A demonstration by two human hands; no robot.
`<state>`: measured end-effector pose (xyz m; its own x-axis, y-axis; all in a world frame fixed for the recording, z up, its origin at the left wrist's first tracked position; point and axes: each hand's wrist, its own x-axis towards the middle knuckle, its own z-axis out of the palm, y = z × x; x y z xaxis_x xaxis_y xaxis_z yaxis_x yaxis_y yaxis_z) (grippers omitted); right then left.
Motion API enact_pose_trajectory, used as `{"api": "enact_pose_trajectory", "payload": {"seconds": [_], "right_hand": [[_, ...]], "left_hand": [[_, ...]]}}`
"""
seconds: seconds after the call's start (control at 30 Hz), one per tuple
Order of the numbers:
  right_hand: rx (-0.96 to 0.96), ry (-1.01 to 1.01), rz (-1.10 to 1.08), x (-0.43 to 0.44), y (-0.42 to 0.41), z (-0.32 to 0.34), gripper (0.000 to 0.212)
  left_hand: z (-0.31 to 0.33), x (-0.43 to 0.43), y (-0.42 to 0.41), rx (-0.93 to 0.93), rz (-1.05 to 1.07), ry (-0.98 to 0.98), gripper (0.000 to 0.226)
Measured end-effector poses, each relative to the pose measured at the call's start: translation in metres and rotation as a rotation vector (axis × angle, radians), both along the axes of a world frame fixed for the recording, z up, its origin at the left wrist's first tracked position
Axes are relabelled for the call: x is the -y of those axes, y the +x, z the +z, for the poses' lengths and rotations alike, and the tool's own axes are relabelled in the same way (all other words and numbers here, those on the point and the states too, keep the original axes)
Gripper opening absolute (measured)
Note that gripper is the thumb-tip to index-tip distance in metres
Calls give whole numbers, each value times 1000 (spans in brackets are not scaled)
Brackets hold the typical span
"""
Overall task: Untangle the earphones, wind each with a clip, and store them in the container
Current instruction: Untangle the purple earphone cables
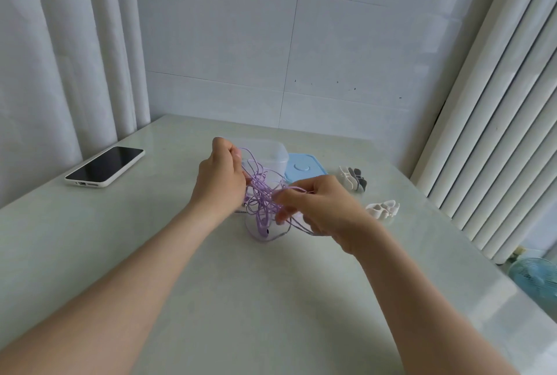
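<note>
**Work area.** A pale, glossy table [271, 299] stands against a tiled wall, with curtains on the left and vertical slats on the right.

**Task item.** The purple earphones [260, 196] form one loose tangle of looped cord, held above the tabletop between the two hands. One earbud [264, 229] hangs at the lower end of the tangle. A few greyer strands run out under the right hand.

**Left hand.** The left hand [221, 175] is raised at the upper left of the tangle. Its fingers are curled and pinch cord strands near the top.

**Right hand.** The right hand [324, 211] is lower, at the right of the tangle. Thumb and fingertips are drawn together on several strands (the exact strand count cannot be told).

**Container.** The clear plastic container [272, 153] stands open directly behind the tangle. Whether cord touches it cannot be told. Its light-blue lid [304, 168] lies flat just to the right.

**Clips.** A group of white and grey clips [353, 179] lies right of the lid. A second group of white clips [382, 208] lies nearer, just beside the right hand.

**Other items.** A smartphone [105, 166] in a white case lies screen up, well to the left. A light-blue fan [535, 276] stands beyond the table's right edge.
</note>
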<state>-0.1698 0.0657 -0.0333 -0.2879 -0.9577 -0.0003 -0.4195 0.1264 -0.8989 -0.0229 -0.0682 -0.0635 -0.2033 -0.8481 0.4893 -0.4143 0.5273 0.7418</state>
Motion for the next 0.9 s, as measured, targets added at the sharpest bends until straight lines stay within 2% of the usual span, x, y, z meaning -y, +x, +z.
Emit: {"api": "enact_pose_trajectory", "payload": {"seconds": [0.13, 0.33, 0.37, 0.47, 0.5, 0.57, 0.67, 0.73, 0.77, 0.83, 0.9], "right_hand": [[-12, -120, 76, 3, -1, -4, 15], [206, -381, -232, 15, -5, -2, 21], [329, -448, -258, 18, -6, -2, 22], [914, -615, -247, 16, -12, 9, 35], [1035, -625, -240, 13, -13, 13, 41], [1105, -608, -266, 6, -16, 17, 46], [977, -592, -412, 1, -14, 22, 23], [684, -627, -537, 1, -14, 19, 8], [488, -659, -596, 2, -14, 16, 11], [101, -711, -687, 2, -13, 10, 31], [-157, -627, -708, 2, -12, 7, 39]], "left_hand": [[0, -3, 1, 42, -19, -51, 8], [-4, -5, 4, 252, 20, -113, 7], [-4, -6, 5, 291, 36, -112, 7], [-2, -8, 9, 370, 90, -88, 8], [-1, -8, 9, 369, 107, -68, 14], [0, -5, 10, 319, 141, -9, 23], [0, -2, 9, 148, 183, 68, 19], [0, 3, 8, 45, 197, 123, 24], [-1, 6, 8, 16, 199, 138, 26], [-1, 9, 9, -30, 206, 155, 26], [6, 4, 8, -32, 222, 139, 24]]}}
